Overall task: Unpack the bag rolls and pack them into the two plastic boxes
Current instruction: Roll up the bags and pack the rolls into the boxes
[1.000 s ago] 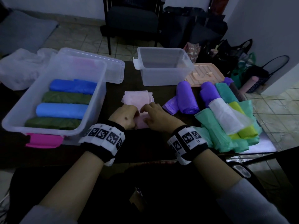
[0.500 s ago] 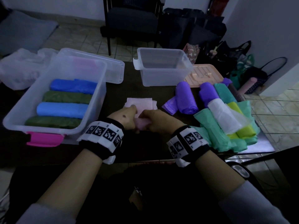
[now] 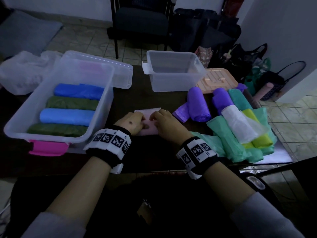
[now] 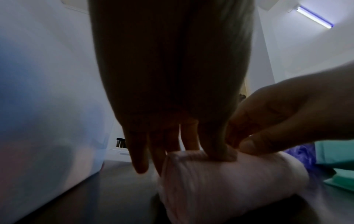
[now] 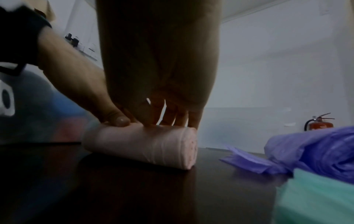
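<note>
Pink bag roll [image 3: 148,131]: lies on its side on the dark table [image 3: 154,155], between the two hands, with a short flat tail of pink film extending away from the person. Left hand [image 3: 131,124]: palm down over the left end of the roll; its fingers [image 4: 216,145] are extended and press onto the top of the roll, two outer fingers reaching past the roll end toward the table. Right hand [image 3: 166,124]: palm down over the right half; its fingers [image 5: 192,121] are extended and rest on the roll's upper surface, close to its right end face. Neither hand appears to wrap round the roll, though the far side is hidden in the dim wrist views.

The large plastic box [image 3: 103,107] stands just left of the hands and holds four rolls, alternating blue and green. The small plastic box [image 3: 173,83] stands beyond the hands. Purple rolls [image 3: 197,105] lie just right of the right hand; teal, white and yellow-green rolls lie further right.
</note>
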